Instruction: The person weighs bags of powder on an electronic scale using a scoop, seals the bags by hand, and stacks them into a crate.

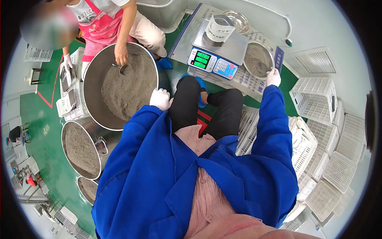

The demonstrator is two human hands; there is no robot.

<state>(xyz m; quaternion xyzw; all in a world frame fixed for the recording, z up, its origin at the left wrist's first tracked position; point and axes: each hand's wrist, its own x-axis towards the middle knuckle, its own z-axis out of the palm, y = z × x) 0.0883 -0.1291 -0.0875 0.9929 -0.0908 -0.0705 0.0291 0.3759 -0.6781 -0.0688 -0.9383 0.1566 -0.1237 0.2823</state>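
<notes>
My left hand (161,99), in a white glove, rests against my dark trouser leg beside the rim of a large steel pot (88,104). Its fingers look slightly apart and I see nothing in them. My gloved right hand (273,77) is closed at the edge of a steel bowl (246,67) of grey-brown granular material, on what appears to be the handle of a scoop (261,67) lying in it. Left of the bowl is a digital scale (213,63) with lit green displays. An upright, open printed pouch (218,30) with dark contents at its base stands on the scale's plate.
A co-worker in a red apron (101,30) reaches a bare hand (121,53) to a scoop (123,69) in the large pot. More filled steel pots (104,145) stand at left. White plastic crates (314,97) are stacked at right. An empty-looking metal bowl (238,19) sits behind the scale.
</notes>
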